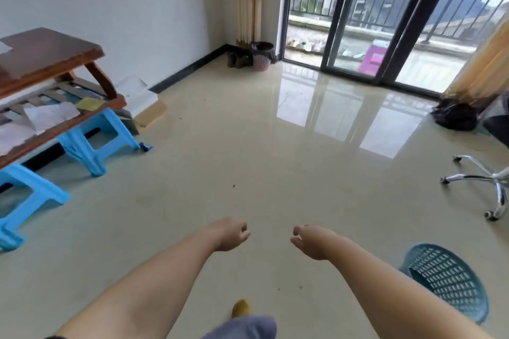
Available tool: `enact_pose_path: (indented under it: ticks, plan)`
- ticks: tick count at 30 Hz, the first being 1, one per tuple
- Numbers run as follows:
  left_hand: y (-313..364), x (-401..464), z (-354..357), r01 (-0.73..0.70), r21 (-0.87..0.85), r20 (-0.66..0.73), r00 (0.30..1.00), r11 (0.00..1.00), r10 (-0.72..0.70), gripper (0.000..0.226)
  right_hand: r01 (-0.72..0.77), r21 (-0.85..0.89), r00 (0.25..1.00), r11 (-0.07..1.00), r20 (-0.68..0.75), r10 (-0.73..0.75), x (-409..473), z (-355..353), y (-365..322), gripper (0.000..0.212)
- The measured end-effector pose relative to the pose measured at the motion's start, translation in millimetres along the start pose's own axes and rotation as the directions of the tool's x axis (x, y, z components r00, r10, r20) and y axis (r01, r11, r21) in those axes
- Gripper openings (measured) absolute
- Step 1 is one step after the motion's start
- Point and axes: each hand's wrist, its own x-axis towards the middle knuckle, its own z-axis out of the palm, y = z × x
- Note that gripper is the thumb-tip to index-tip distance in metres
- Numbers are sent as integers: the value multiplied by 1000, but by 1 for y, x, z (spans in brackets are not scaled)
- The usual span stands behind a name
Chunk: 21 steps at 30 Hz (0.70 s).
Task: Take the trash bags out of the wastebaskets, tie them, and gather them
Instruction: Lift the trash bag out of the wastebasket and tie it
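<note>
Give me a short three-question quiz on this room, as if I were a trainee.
1. True or false: the pink wastebasket in the far corner has a black bag in it.
2. What are the left hand and right hand holding?
3. Which is nearer the person: (a) the teal wastebasket, (b) the black trash bag by the curtain?

Key: 1. True. 2. Nothing; both hang loosely curled over the floor. 3. (a).

no legible text, labels or signs anywhere
</note>
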Motion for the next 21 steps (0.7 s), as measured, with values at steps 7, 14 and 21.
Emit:
enact_pose_path:
  ticks: [7, 14, 21]
  plan:
    - [-31, 131, -136, -15, 49, 1, 1000, 999, 15, 40, -12, 33, 998, 999, -67, 14, 121, -142, 19, 47]
    - [-47, 282, -240, 0, -5, -13, 1000, 1000, 0, 39, 18, -28, 997, 999, -69, -20, 271, -262, 58, 48]
    - [-49, 420, -372, 55, -108, -73, 995, 993, -63, 37, 62, -91, 996, 994, -51, -67, 401, -412, 107, 47]
